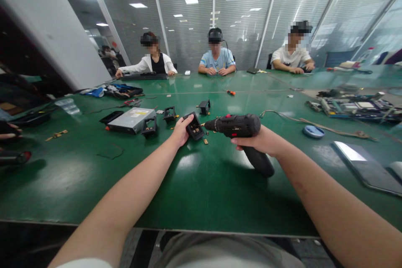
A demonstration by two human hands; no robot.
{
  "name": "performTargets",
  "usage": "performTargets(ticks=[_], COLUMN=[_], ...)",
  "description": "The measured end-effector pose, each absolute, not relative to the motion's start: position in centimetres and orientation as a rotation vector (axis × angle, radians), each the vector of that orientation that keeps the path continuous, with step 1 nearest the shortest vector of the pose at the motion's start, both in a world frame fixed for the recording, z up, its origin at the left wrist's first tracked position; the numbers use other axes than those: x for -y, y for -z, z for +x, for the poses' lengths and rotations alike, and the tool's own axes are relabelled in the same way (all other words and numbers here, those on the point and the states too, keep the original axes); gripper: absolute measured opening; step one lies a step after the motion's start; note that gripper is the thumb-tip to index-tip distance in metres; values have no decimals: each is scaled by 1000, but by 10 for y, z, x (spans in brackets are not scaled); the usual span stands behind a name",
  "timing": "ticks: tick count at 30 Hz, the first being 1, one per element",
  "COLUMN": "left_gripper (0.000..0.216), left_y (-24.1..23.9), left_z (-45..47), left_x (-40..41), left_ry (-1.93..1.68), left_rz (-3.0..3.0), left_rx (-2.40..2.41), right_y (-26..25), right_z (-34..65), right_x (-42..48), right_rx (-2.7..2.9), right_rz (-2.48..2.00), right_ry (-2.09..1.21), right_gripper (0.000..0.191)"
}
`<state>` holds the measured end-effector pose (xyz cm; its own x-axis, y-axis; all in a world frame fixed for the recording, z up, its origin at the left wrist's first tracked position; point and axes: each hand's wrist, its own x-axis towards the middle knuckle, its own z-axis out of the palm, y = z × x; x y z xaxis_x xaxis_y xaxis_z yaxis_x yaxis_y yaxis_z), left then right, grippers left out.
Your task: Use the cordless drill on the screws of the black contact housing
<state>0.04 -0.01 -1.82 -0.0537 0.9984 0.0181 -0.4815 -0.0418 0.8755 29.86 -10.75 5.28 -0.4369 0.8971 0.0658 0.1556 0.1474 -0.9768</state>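
Observation:
My left hand (181, 130) grips a black plastic housing (195, 129), its open side tilted toward the right, with small brass-coloured parts inside. In my right hand (262, 140) is a black cordless drill (240, 125) with red accents, fingers wrapped round its handle near the trigger. The drill's chuck points left at the housing; whether the bit touches a part inside is too small to tell. Small brass pieces (205, 141) lie on the green table (188, 184) just below the housing. Similar black housings (149, 127) stand to its left, and another housing (204, 106) sits behind it.
A silver disc drive (133, 120) lies left of the housings. On the right are a circuit board assembly (354, 106), a cable (317, 124), a blue round lid (313, 131) and a phone-like slab (366, 165). An orange-handled tool (231, 92) lies farther back. Several people sit across the table.

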Motion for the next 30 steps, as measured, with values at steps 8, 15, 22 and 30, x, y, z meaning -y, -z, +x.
performTargets(ticks=[8, 15, 22, 30], left_gripper=[47, 42, 45, 56], left_y=[20, 19, 18, 7], left_z=[11, 11, 6, 6], left_x=[2, 2, 0, 5], left_ry=[-1565, -1560, -1543, -1508], left_rz=[723, 704, 710, 569], left_rx=[-877, -871, -859, -860], right_y=[-45, -29, -17, 5], right_z=[297, 275, 279, 292], right_x=[98, 100, 83, 53], right_rx=[1620, 1618, 1701, 1726], right_rz=[-1489, -1636, -1597, -1533], right_ry=[-346, -163, 71, 302], right_gripper=[67, 145, 125, 119])
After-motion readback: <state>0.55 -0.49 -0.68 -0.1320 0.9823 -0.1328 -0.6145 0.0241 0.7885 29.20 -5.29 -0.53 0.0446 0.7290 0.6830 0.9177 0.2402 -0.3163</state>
